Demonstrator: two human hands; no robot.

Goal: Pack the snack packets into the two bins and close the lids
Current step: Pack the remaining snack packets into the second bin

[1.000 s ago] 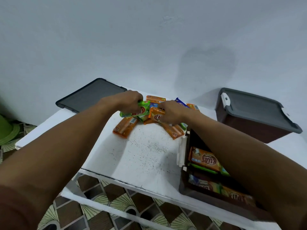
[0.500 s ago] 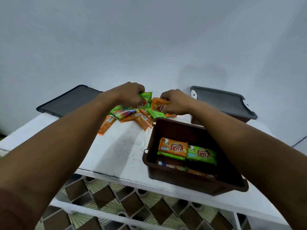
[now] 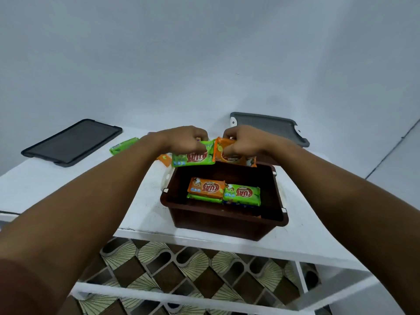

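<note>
My left hand (image 3: 186, 139) grips a green snack packet (image 3: 193, 156) and my right hand (image 3: 242, 140) grips an orange snack packet (image 3: 234, 158). Both packets hang side by side over the far rim of an open brown bin (image 3: 225, 218) on the white table. Inside the bin lie an orange packet (image 3: 206, 188) and a green packet (image 3: 242, 194) on top of other packets. Behind my right hand stands a second bin with its grey lid (image 3: 269, 126) on. A loose grey lid (image 3: 72, 142) lies at the far left.
A green packet (image 3: 123, 145) and an orange packet (image 3: 164, 160) lie loose on the white table (image 3: 68, 189) left of my hands. A white wall rises right behind the table. Patterned floor tiles (image 3: 181, 269) show below the table's front edge.
Both hands lifted a packet each from the pile and brought them over the open bin's far rim. The camera view swung so the open bin sits in the middle.
</note>
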